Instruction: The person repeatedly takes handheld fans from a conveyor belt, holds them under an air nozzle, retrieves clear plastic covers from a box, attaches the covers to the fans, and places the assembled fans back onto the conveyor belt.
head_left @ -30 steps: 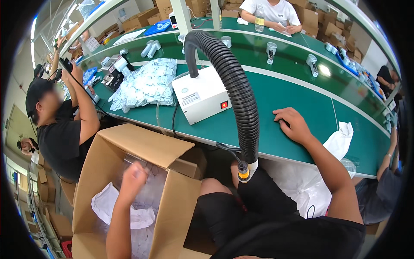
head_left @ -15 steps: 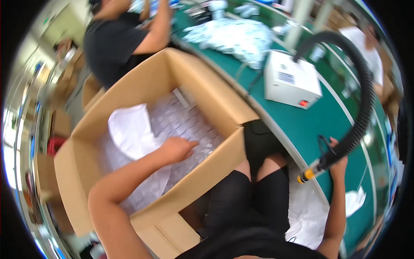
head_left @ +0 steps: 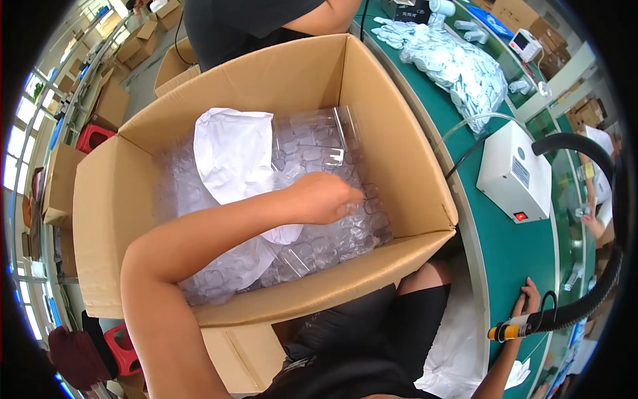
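Observation:
Inside a large open cardboard box (head_left: 399,153), my left hand (head_left: 329,198) hangs over a layer of clear plastic pieces (head_left: 319,249), fingers curled together. Whatever is between its fingertips is too small and blurred to name. Left of this hand a crumpled white sheet (head_left: 232,156) lies on the pieces, partly covered by my forearm. My right hand (head_left: 530,297) rests on the green bench top (head_left: 508,253) with its visible fingers stretched out. A black corrugated hose (head_left: 578,312) with a yellow tip crosses in front of that arm, hiding part of hand and wrist.
A white box-shaped machine (head_left: 515,173) with a red switch stands on the bench, joined to the hose. Beyond it lies a bag of pale blue pieces (head_left: 458,66). A person in dark clothes (head_left: 252,26) sits behind the box. Red stools (head_left: 123,349) stand at left.
The view has swung, shifting box and bench. My left hand has moved rightward over the plastic pieces, staying closed. My right hand and the hose tip appear lower in the picture.

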Motion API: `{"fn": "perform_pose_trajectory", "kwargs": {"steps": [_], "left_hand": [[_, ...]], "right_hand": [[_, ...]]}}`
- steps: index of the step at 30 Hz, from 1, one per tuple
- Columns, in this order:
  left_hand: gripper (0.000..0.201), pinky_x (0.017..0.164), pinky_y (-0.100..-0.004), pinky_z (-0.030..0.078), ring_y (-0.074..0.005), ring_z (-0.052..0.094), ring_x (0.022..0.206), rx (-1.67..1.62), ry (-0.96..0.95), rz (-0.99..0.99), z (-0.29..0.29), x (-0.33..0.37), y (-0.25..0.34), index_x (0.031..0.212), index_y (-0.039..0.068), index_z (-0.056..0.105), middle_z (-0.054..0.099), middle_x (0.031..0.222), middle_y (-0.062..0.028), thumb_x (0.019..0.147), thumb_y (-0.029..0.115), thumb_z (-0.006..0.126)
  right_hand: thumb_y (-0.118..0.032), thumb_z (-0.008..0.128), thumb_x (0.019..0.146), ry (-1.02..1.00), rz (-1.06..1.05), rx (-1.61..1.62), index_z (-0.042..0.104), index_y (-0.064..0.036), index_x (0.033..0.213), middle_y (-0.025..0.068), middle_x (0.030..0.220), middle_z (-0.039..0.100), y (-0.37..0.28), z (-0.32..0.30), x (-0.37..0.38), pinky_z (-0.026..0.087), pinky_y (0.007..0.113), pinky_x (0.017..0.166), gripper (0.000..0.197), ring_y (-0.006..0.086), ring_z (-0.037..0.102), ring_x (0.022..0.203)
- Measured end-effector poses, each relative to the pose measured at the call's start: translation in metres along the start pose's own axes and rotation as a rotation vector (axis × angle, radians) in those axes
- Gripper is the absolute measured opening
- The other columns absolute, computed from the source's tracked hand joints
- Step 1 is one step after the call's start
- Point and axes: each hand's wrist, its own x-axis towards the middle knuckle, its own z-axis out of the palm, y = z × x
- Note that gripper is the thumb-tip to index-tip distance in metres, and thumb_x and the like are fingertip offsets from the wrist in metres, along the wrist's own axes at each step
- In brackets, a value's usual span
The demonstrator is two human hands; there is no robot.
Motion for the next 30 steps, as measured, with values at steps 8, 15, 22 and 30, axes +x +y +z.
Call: {"fn": "perform_pose_trajectory", "kwargs": {"steps": [8,15,22,30], "left_hand": [[0.024,0.069,-0.0488,0.053,-0.0370,0.066,0.084,0.193,-0.420,0.034,0.009,-0.011,0.000,0.091,0.007,0.068,0.069,0.082,-0.0131,0.080,0.028,0.071],[0.019,0.076,-0.0438,0.048,-0.0340,0.058,0.095,-0.394,0.168,0.082,-0.036,-0.004,0.010,0.087,0.004,0.059,0.060,0.103,-0.0131,0.085,0.022,0.065],[0.022,0.067,-0.0438,0.047,-0.0342,0.060,0.073,-0.447,0.266,0.161,-0.046,0.003,0.024,0.086,0.003,0.054,0.059,0.076,-0.0149,0.088,0.023,0.064],[0.009,0.056,-0.0483,0.049,-0.0353,0.063,0.062,0.100,-0.143,0.226,-0.036,-0.002,0.033,0.090,0.011,0.059,0.063,0.065,-0.0133,0.083,0.017,0.058]], "right_hand": [[0.004,0.047,0.092,-0.061,0.027,-0.007,0.056,-0.0006,0.105,0.0178,0.129,0.058,-0.003,-0.004,0.001,0.042,0.039,0.101,0.017,0.0317,0.056,0.116],[0.005,0.046,0.092,-0.062,0.041,-0.029,0.056,-0.0008,0.105,0.0165,0.129,0.058,-0.011,-0.007,0.003,0.042,0.039,0.101,0.017,0.0319,0.056,0.115],[0.008,0.047,0.090,-0.046,0.038,0.029,0.056,-0.0004,0.106,0.0175,0.128,0.057,-0.003,0.000,-0.001,0.042,0.038,0.102,0.020,0.0301,0.056,0.117],[0.008,0.050,0.082,0.083,0.020,0.019,0.060,-0.0034,0.091,0.0178,0.116,0.065,0.017,0.003,-0.004,0.047,0.040,0.093,0.018,0.0326,0.062,0.105]]}}
